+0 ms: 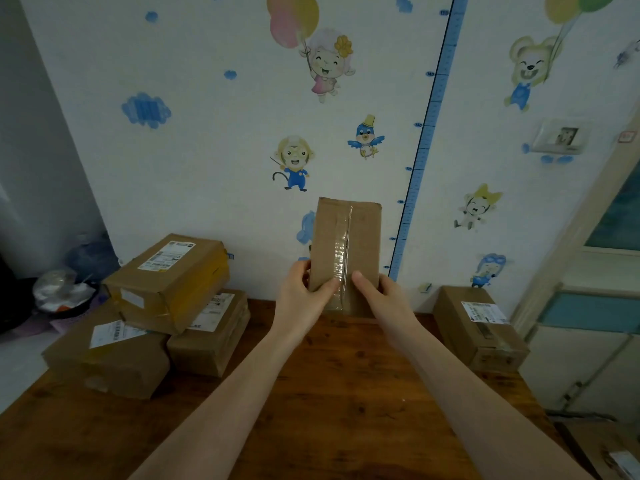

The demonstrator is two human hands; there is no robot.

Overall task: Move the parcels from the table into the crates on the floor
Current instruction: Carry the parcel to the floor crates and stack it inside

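Cardboard, taped down the middle, the parcel (346, 244) stood upright at frame centre, over the far edge of the bench (346, 393). The left hand (304, 301) and right hand (386, 301) curled their fingers (302, 270) round its lower end. It seemed light and stiff; the tape looked slippery, so bare card suited gripping.

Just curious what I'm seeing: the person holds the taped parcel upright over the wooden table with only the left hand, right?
No. The head view shows both hands on it: the left hand and the right hand each grip the upright taped parcel over the wooden table.
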